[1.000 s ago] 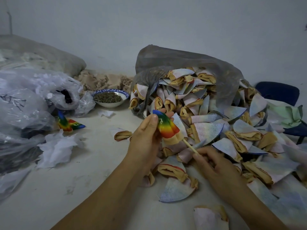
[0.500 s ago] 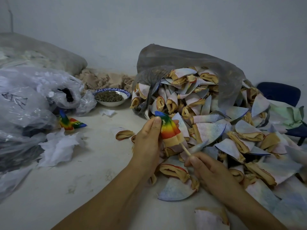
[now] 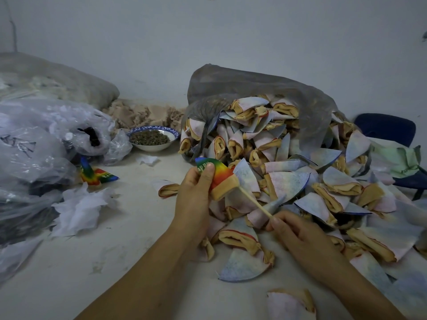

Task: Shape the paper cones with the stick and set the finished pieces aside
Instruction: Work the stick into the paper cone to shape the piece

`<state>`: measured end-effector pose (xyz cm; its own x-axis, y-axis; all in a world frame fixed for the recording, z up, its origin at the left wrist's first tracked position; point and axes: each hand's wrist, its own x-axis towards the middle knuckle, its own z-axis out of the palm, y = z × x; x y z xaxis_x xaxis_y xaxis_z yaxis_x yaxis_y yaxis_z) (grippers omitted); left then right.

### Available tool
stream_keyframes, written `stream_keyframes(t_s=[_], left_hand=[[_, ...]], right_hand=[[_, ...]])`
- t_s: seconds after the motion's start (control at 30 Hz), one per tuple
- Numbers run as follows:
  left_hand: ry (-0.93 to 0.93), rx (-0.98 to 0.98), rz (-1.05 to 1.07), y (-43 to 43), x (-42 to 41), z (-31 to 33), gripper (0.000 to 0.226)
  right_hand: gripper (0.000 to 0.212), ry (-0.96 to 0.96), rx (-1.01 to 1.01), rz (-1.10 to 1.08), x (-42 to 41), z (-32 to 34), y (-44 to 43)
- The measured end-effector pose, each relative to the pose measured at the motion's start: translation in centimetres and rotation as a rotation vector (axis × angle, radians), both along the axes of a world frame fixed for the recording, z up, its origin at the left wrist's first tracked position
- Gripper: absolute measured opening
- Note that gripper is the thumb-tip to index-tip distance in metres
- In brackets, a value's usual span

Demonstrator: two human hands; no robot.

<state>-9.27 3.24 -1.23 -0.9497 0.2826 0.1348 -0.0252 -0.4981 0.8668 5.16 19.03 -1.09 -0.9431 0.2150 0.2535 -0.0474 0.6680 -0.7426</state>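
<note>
My left hand grips a rainbow-coloured cone with a tan rim, its tip pointing up and left, thumb pressed on the green band. My right hand pinches the lower end of a thin wooden stick; the stick's upper end goes into the cone's open tan end. Behind and to the right lies a big heap of pale inside-out cones spilling from a grey bag. Two finished rainbow cones lie on the table at the left.
A blue-rimmed bowl of dark bits stands at the back. Clear plastic bags and crumpled white paper fill the left. One loose pale cone lies near the front edge. A dark blue chair stands at the right.
The rainbow cone has tilted, its tip now pointing more to the left. My right hand drew back along the stick, so more of the stick shows.
</note>
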Motion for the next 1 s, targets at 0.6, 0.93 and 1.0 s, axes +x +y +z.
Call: stream_keyframes(t_s=[0.6, 0.93, 1.0], left_hand=[[0.307, -0.527, 0.036, -0.6, -0.1, 0.2, 0.017], [-0.048, 0.135, -0.292, -0.1, 0.4, 0.8, 0.027], [0.003, 0.117, -0.341, -0.2, 0.3, 0.5, 0.024]], right_hand=[[0.041, 0.157, 0.43, -0.313, 0.8, 2.3, 1.8], [0.045, 0.141, 0.495, -0.192, 0.2, 1.5, 1.0], [0.044, 0.143, 0.529, -0.191, 0.3, 1.5, 0.9]])
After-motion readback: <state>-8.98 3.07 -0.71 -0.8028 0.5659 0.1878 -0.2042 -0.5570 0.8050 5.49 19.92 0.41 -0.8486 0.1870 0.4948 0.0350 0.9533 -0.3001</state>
